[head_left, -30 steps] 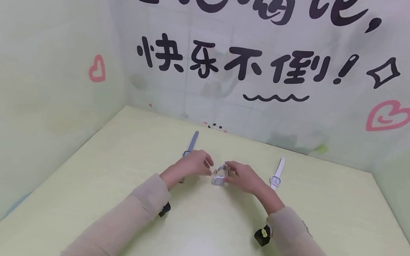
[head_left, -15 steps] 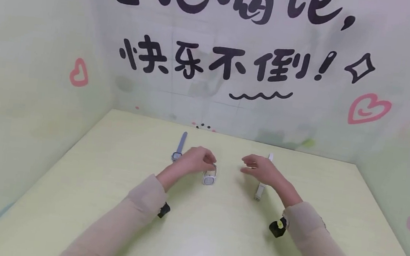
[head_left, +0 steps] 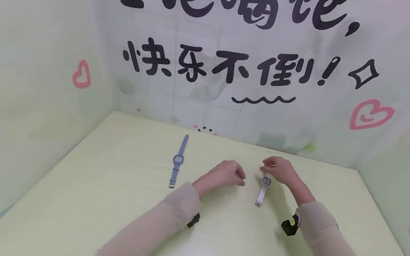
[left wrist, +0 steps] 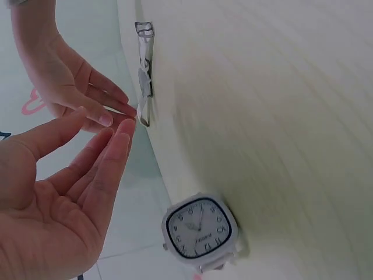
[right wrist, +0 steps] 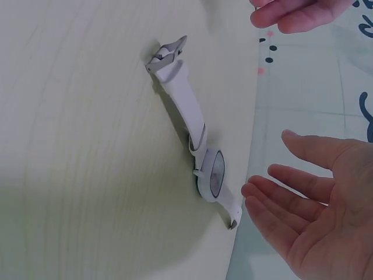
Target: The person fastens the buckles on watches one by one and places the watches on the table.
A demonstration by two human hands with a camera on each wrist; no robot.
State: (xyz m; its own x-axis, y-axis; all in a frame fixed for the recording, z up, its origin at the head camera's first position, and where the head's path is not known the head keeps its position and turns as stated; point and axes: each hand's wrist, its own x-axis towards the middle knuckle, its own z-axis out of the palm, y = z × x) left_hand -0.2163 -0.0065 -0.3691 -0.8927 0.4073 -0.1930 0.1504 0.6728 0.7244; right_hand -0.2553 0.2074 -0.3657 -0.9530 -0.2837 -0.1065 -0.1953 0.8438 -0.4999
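A white watch (head_left: pixel 266 180) lies stretched out on the table, its buckle end toward me. My right hand (head_left: pixel 283 170) hovers over its far strap end; in the right wrist view the fingers (right wrist: pixel 274 198) are extended beside the strap, apart from it. My left hand (head_left: pixel 223 173) hangs just left of that watch, holding nothing, thumb spread from relaxed fingers (left wrist: pixel 111 169). Below it, in the left wrist view, sits a second white watch (left wrist: pixel 199 227) with a squarish numbered dial; the left hand and forearm hide it from the head view.
A blue watch (head_left: pixel 178 159) lies straight on the pale table (head_left: pixel 123 211), left of both hands. Behind the table rises a printed wall (head_left: pixel 207 107) with black lettering, and side walls stand left and right. Small black devices (head_left: pixel 290 225) sit at both wrists.
Both hands were at the looped white watch. The right hand left it first and moved right to the stretched-out white watch; the left hand then let go and moved right too.
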